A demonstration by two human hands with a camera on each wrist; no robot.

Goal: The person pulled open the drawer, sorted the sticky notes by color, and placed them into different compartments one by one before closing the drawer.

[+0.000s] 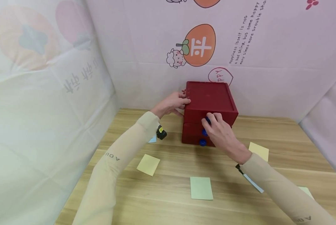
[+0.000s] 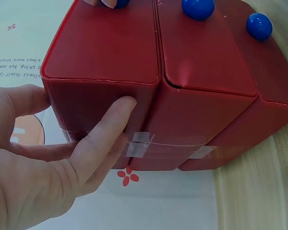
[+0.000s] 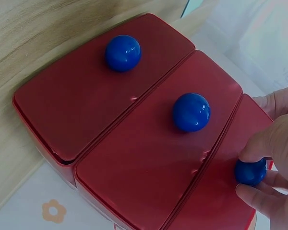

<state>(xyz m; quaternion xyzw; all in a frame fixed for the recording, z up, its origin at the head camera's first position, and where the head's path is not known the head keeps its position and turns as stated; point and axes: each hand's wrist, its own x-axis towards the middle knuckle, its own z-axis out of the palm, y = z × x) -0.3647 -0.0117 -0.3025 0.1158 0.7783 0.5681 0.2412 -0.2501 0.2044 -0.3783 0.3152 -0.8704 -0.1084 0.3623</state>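
A dark red three-drawer box [image 1: 208, 97] stands on the table against the back wall, its drawer fronts toward me. Each drawer has one round blue knob, such as the middle knob [image 3: 191, 112] and the bottom knob [image 3: 123, 53]. My right hand [image 1: 220, 131] pinches the top drawer's blue knob [image 3: 250, 171] between thumb and fingers. Against the left side of the box, near its top edge, my left hand [image 2: 62, 158] rests with fingers extended along the wall. Clear tape [image 2: 140, 144] runs across that side. All three drawer fronts look closed.
Sticky notes lie about the wooden table [image 1: 170, 200]: a yellow note [image 1: 148, 164] at left, a green note [image 1: 201, 188] in front, another yellow note [image 1: 259, 151] at right. Printed white cloth [image 1: 145, 78] hangs right behind the box and along both sides.
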